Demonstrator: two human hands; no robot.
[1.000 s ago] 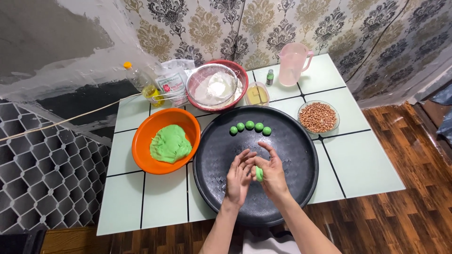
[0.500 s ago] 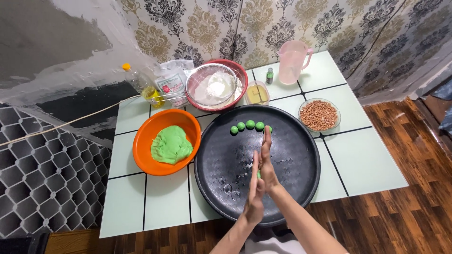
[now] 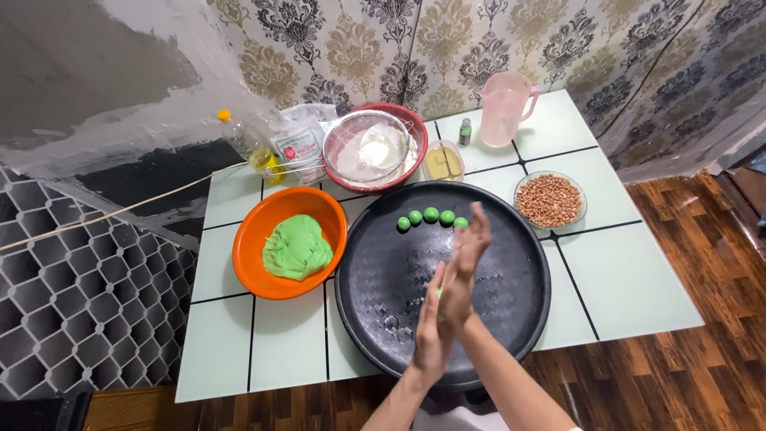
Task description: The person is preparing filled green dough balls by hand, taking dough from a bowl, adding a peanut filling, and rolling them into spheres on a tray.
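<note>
From the head view, the left hand [image 3: 431, 331] and the right hand [image 3: 465, 263] are seen pressed palm to palm above the black round tray [image 3: 383, 319], much as half a second ago, though the left hand has slid lower toward the body and the right fingers have stretched farther up. A second ago the palms were cupped loosely with the green dough piece [image 3: 440, 293] plainly visible; now only a sliver of it shows between the palms, so its shape and axis cannot be told. The grip is flat, both palms closed on that piece.

A row of five green dough balls [image 3: 431, 215] lies on the tray's far side, running left to right, just beyond the right fingertips. To the left, an orange bowl [image 3: 251, 239] holds a lump of green dough [image 3: 297, 247]. A dish of peanuts [image 3: 549, 201], a pink jug [image 3: 503, 108] and a red bowl with a sieve [image 3: 371, 148] stand on the table [image 3: 622, 271].
</note>
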